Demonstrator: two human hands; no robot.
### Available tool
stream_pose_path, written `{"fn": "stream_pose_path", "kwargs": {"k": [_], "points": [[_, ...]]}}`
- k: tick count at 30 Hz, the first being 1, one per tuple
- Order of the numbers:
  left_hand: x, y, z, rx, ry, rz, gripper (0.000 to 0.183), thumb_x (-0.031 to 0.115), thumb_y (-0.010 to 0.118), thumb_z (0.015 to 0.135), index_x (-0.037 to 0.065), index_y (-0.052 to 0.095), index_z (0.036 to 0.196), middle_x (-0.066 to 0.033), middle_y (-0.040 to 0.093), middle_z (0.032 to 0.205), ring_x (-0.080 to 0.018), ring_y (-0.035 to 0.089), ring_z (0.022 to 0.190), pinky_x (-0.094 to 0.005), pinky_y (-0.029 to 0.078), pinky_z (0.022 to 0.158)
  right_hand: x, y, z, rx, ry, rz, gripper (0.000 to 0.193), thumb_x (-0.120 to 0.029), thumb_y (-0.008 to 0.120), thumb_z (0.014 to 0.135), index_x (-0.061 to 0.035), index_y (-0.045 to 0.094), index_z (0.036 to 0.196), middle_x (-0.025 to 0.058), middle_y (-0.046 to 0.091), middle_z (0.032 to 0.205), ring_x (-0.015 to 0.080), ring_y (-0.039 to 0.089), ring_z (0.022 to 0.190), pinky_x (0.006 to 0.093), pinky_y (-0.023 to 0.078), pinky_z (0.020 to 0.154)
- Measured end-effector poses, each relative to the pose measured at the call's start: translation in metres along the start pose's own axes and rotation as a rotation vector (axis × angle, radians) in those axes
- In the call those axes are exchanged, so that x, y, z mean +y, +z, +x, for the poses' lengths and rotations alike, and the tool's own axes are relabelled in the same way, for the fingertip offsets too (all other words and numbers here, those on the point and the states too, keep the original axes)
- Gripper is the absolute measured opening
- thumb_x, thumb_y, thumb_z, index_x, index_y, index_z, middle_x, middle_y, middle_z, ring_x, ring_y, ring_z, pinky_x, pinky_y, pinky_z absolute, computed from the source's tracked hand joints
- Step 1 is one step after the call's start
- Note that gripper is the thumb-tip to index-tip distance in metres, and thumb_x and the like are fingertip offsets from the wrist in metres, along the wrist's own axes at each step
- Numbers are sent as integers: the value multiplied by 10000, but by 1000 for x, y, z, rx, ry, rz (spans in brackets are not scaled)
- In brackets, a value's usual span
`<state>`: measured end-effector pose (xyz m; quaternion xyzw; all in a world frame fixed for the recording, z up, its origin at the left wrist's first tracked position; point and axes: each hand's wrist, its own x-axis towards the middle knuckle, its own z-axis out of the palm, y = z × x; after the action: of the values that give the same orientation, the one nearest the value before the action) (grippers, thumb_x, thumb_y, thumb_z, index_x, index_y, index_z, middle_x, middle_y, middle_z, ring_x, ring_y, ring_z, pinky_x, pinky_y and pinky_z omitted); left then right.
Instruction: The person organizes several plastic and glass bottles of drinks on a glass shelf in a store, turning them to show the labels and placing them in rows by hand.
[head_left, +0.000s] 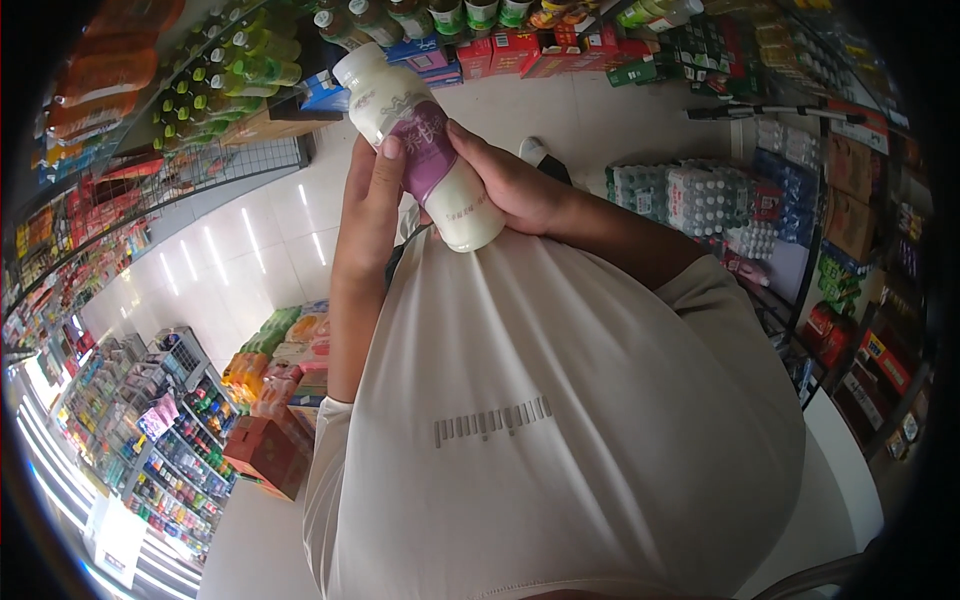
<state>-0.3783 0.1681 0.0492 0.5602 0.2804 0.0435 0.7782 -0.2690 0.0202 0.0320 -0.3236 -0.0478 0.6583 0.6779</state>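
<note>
A white plastic bottle (427, 150) with a purple label and a white screw cap is held up in front of my chest. It lies tilted, its cap toward the far left and its base toward me. My left hand (374, 180) grips it from the left, thumb across the front near the label's edge. From the right side my right hand (510, 190) wraps round the lower half, with its thumb pressed on the label. Most of my fingers are hidden behind the bottle.
Store shelves with drink bottles (250, 65) stand at the far left. Red boxes (515, 52) line the far floor. Shrink-wrapped bottle packs (690, 195) are stacked at the right. A red-brown carton (265, 452) and bagged goods sit at the left. Pale floor tiles (225, 245) show between.
</note>
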Motion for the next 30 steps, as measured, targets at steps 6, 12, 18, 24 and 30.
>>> {"fn": "stream_pose_path", "kwargs": {"k": [6,12,18,24,30], "points": [[-6,-3,2,38,69,62,580,459,487,1097,23,440,1477,-82,619,1249,-145,587,1048,-293,489,866,2,0,4,19,4,-1,526,-564,373,1101,-99,548,1274,90,683,1059,189,701,896,364,592,754],[-15,-11,2,6,11,-2,548,445,394,1122,22,453,1465,-121,620,1322,-184,609,1172,-337,503,961,5,-1,6,31,16,-16,558,-576,459,1071,-86,509,1335,80,672,1109,186,690,940,356,580,797],[-14,-13,1,-9,0,-116,566,440,346,1118,1,459,1456,-139,610,1362,-237,592,1253,-397,446,1095,-2,7,-2,-24,-45,-339,767,-373,742,938,-23,370,1510,96,622,1236,175,618,1114,346,514,952],[-13,-6,6,28,-2,-184,552,444,418,1116,-12,512,1413,-128,621,1326,-228,599,1234,-383,438,1106,-7,-2,-6,27,-37,-340,841,-290,776,917,-14,302,1555,106,609,1257,195,615,1127,359,512,968],[-3,-14,0,18,70,-48,489,335,534,1095,-13,506,1438,-99,613,1343,-191,577,1250,-354,437,1099,-10,-1,-9,-23,-56,-353,851,-240,782,932,-35,279,1588,85,559,1374,192,561,1249,395,487,1036]]}}
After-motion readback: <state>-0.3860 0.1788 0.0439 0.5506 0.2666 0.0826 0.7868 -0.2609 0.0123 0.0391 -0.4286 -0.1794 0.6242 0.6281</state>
